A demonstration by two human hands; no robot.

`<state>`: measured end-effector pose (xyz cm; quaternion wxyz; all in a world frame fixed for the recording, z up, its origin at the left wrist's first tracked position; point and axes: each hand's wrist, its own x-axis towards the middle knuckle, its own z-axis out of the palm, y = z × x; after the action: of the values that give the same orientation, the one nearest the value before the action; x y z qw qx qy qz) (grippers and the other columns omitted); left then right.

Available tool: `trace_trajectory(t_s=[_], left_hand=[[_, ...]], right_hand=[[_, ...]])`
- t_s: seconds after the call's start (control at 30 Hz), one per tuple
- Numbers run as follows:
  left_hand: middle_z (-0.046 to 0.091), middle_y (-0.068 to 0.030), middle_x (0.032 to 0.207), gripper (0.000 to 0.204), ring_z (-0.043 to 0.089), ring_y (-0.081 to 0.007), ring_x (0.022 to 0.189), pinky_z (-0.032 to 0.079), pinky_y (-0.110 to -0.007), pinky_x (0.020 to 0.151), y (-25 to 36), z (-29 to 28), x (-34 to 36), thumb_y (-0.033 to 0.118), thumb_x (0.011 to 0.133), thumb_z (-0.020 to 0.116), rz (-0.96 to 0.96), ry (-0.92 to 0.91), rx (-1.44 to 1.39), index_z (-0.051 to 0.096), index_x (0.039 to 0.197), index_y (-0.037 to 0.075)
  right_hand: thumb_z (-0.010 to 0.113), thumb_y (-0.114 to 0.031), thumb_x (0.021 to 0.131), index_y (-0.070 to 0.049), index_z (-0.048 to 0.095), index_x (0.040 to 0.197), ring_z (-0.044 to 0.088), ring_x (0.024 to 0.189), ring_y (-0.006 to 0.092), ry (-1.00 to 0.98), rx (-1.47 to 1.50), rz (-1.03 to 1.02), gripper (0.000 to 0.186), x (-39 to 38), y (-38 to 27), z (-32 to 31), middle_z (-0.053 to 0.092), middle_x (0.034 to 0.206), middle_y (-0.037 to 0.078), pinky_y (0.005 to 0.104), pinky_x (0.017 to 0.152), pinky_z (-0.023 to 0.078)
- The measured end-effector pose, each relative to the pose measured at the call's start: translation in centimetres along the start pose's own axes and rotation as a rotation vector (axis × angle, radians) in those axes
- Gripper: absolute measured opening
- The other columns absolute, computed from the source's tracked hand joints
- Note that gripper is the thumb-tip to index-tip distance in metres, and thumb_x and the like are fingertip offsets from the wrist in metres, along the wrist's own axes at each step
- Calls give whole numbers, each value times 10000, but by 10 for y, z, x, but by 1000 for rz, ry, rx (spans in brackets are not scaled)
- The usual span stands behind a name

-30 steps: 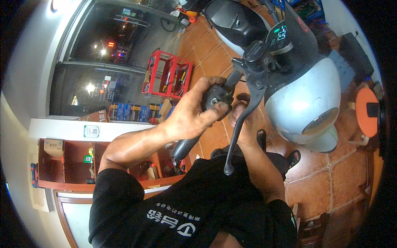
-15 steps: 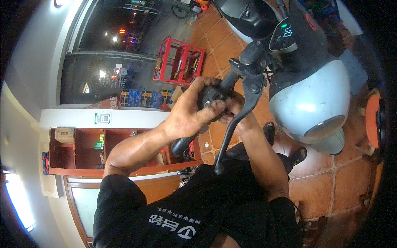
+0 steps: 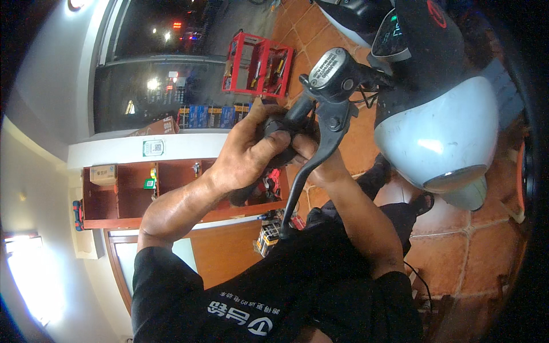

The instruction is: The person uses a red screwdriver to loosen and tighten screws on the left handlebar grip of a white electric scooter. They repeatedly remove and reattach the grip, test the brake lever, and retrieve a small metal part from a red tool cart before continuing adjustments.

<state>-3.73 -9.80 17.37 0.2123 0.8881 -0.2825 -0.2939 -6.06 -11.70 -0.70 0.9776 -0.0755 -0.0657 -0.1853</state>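
Observation:
A scooter's black handlebar (image 3: 301, 110) runs down and to the left, its grip end (image 3: 243, 196) showing below my left wrist. My left hand (image 3: 243, 151) is closed round a black, rounded switch housing (image 3: 275, 127) on the bar, thumb pressed on top. From the other side, my right hand (image 3: 320, 160) grips the same housing, its fingertips partly hidden. The black brake lever (image 3: 313, 163) curves down past my right hand toward my shirt. Above it sits the brake fluid reservoir (image 3: 331, 71) with its metal cap.
To the right stands the scooter's pale blue body (image 3: 437, 134), with a lit display (image 3: 389, 37) above it. A red tool cart (image 3: 257, 63) stands on the tiled floor beyond. Brown shelving (image 3: 128, 194) lies at the left, under a window ledge.
The handlebar, lever and reservoir have shifted slightly left, and the reservoir cap now shows more fully. Both hands keep hold of the housing. The whole view has shifted a little.

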Motion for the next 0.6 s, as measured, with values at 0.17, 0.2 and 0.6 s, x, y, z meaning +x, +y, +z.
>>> trace_trajectory(t_s=[0.17, 0.2, 0.6], left_hand=[[562, -121, 964, 479, 540, -164, 887, 458, -310, 792, 2, 5, -2, 207, 834, 542, -128, 87, -62, 443, 1225, -52], [561, -121, 970, 485, 540, -164, 886, 456, -310, 793, 1, 3, -4, 215, 834, 542, -141, 93, -74, 442, 1227, -51], [566, -131, 992, 780, 581, -176, 877, 492, -320, 796, -6, 3, -6, 409, 710, 673, -127, 220, 17, 396, 1279, -46]], right_hand=[[655, -136, 826, -57, 484, 1123, 580, 762, 115, 49, 138, 29, 352, -16, 9, 3, 602, 889, 52, 252, 662, 489], [667, -143, 820, -56, 460, 1144, 585, 718, 109, 26, 165, 55, 394, -19, 12, 2, 610, 863, 48, 245, 623, 493], [625, -257, 899, 10, 532, 1147, 520, 678, 65, -43, 179, -19, 376, -20, 15, -7, 591, 741, 29, 213, 592, 401]])
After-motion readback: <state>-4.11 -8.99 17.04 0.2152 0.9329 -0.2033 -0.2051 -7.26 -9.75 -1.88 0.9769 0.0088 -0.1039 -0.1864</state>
